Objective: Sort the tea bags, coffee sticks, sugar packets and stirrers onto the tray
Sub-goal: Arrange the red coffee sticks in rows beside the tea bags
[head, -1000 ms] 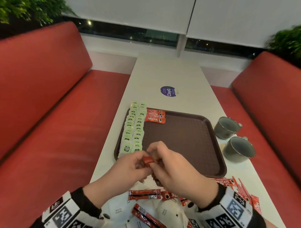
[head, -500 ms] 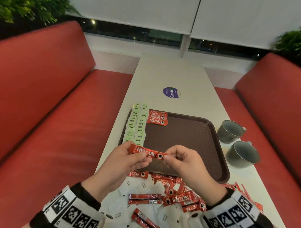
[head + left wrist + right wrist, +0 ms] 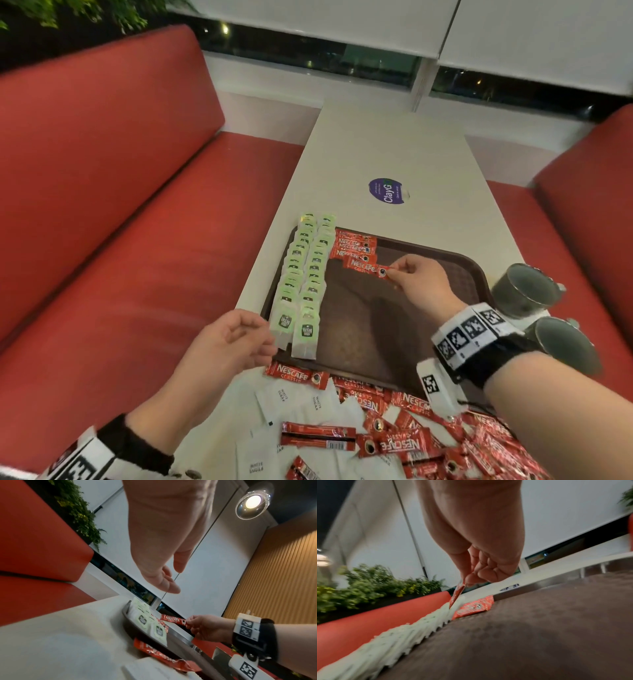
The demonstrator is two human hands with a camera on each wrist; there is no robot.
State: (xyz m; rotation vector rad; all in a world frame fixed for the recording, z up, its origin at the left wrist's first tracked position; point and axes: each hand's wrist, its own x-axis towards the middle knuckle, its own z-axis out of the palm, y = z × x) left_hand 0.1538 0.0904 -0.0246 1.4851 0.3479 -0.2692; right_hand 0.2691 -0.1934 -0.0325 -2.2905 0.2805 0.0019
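A brown tray (image 3: 376, 329) lies on the white table. Two rows of green tea bags (image 3: 305, 274) run along its left side, with several red coffee sticks (image 3: 352, 245) stacked at the far end. My right hand (image 3: 397, 272) pinches one end of a red coffee stick (image 3: 364, 266) and holds it just in front of that stack, slightly above the tray (image 3: 522, 635). The same coffee stick (image 3: 173, 619) shows in the left wrist view. My left hand (image 3: 253, 337) hovers loosely curled and empty near the tray's near-left corner. Loose coffee sticks (image 3: 404, 442) and white sugar packets (image 3: 284, 404) are piled near me.
Two grey cups (image 3: 524, 294) stand right of the tray. A purple sticker (image 3: 387, 191) marks the table farther out. Red bench seats (image 3: 120, 240) flank the table on both sides. The tray's middle and right part holds nothing.
Both hands held the coffee stick near the tray's front edge. My left hand has let go and drawn back left; my right hand has carried the stick forward to the stack.
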